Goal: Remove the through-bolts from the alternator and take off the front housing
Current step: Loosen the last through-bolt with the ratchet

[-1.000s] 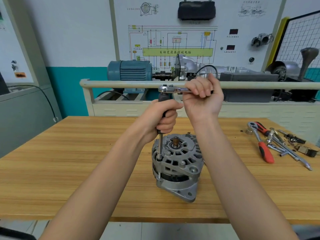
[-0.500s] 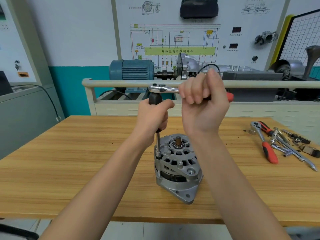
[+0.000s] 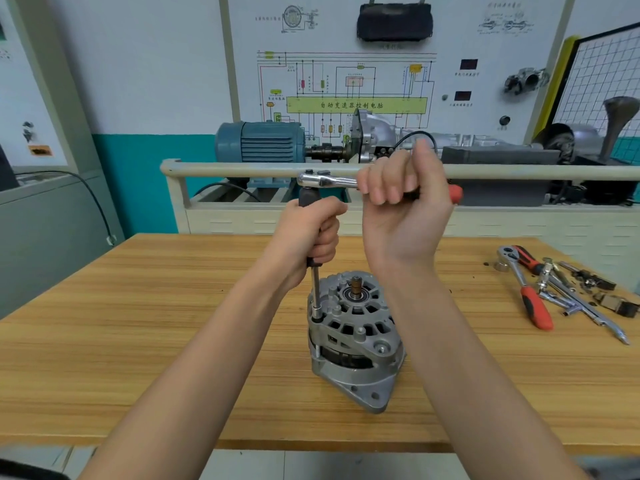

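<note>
Alternator (image 3: 353, 341) is standing at frame centre on the table (image 3: 138, 341). Left hand (image 3: 311, 233) is gripping the upright extension (image 3: 316, 289), fingers curled; right hand (image 3: 401, 199) is wrapping the ratchet (image 3: 325, 180) handle above, fingers pressed together.

Bright, even indoor light with soft shadows. Wide-angle bending at the edges, strongest at 3 and 9 o'clock. The right hand (image 3: 403, 206) is motion-blurred.
</note>
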Motion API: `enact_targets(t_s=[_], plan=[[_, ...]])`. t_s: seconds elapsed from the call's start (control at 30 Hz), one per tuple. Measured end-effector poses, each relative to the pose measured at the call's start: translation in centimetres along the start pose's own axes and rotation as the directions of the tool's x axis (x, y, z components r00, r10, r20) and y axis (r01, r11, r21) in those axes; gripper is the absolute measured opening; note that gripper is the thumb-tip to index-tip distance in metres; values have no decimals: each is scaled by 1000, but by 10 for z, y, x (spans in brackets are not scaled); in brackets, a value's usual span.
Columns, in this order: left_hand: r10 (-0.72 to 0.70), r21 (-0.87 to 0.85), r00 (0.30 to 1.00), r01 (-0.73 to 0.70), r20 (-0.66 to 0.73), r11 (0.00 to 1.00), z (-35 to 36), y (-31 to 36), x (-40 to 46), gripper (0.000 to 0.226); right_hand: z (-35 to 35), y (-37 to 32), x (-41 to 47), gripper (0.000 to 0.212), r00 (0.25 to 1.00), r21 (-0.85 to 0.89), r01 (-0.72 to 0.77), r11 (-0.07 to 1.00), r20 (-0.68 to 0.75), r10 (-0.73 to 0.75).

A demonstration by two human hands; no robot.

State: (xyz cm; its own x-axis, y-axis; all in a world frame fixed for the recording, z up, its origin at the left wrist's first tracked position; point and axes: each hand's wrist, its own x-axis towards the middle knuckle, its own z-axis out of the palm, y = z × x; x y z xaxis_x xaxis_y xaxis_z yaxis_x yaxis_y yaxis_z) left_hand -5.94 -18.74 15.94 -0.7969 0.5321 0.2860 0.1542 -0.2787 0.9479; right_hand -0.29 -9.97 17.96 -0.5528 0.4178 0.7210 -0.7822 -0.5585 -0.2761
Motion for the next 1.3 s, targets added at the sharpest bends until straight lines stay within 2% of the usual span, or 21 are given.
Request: enact_targets(t_s=[0.1, 0.17, 0.2, 0.27, 0.33, 0.37, 0.43, 0.47, 0.53, 0.6, 0.67, 0.73, 0.83, 0.9, 0.93, 0.97, 1.03, 1.1, 1.17, 1.23, 1.3], plan=[[71, 34, 976, -65, -207, 997, 10, -2, -3, 46, 15, 7, -20, 31, 941, -310, 321, 895, 213, -264], [121, 97, 943, -95, -311, 991, 13, -4, -4, 36, 21, 11, -28, 26, 887, -406, 442, 800, 331, -322], [140, 113, 933, -109, -332, 988, 14, -4, -4, 33, 21, 12, -28, 25, 880, -408, 455, 792, 345, -327], [153, 99, 941, -128, -303, 987, 11, -5, -4, 34, 15, 9, -22, 32, 915, -308, 372, 875, 282, -290], [147, 86, 969, -132, -198, 987, 5, -4, -5, 36, 6, 2, -8, 44, 982, -104, 138, 985, 147, -122], [147, 86, 981, -137, -124, 987, 1, -3, -5, 36, 0, -2, 2, 48, 998, 41, -7, 999, 69, 4], [122, 67, 990, -127, 72, 990, -4, 0, -5, 36, -13, -6, 18, 50, 967, 369, -219, 903, -38, 250], [98, 48, 981, -108, 168, 993, -5, 1, -5, 35, -19, -6, 24, 48, 942, 492, -259, 831, -60, 330], [64, -13, 959, -62, 277, 998, -4, 2, -2, 33, -26, -4, 29, 45, 919, 601, -264, 754, -81, 386], [41, -67, 954, -22, 298, 998, -3, 1, -1, 36, -25, -3, 29, 44, 921, 594, -248, 765, -100, 376], [28, -53, 968, -15, 251, 998, -3, 0, -1, 43, -21, -5, 24, 47, 936, 506, -219, 835, -132, 325], [47, -19, 989, -45, 138, 999, -1, -2, -1, 51, -16, -8, 14, 52, 963, 339, -173, 925, -137, 231], [97, 16, 992, -96, -81, 995, 6, -4, -2, 55, -2, -5, -5, 45, 1000, 32, -10, 999, 1, 10], [121, 26, 974, -118, -190, 993, 11, -6, -3, 50, 6, -2, -17, 35, 971, -191, 191, 963, 178, -158], [134, 37, 961, -129, -240, 991, 13, -6, -3, 44, 8, 0, -22, 31, 936, -295, 301, 907, 271, -223], [148, 56, 950, -138, -275, 989, 16, -5, -3, 37, 11, 3, -27, 27, 900, -379, 390, 839, 348, -262], [163, 60, 946, -152, -280, 987, 17, -5, -3, 26, 14, 5, -32, 27, 869, -453, 458, 765, 408, -280], [170, 45, 952, -164, -253, 985, 14, -7, -3, 32, 14, 5, -28, 33, 897, -397, 403, 825, 349, -270], [177, 77, 966, -165, -188, 983, 8, -7, -5, 39, 9, 2, -17, 38, 949, -214, 259, 942, 237, -208], [168, 67, 980, -161, -109, 985, 2, -6, -6, 38, -1, -3, -1, 43, 986, -31, 72, 997, 154, -66], [148, 29, 989, -147, -24, 989, -3, -3, -5, 36, -10, -5, 11, 48, 991, 145, -106, 984, 98, 92]])
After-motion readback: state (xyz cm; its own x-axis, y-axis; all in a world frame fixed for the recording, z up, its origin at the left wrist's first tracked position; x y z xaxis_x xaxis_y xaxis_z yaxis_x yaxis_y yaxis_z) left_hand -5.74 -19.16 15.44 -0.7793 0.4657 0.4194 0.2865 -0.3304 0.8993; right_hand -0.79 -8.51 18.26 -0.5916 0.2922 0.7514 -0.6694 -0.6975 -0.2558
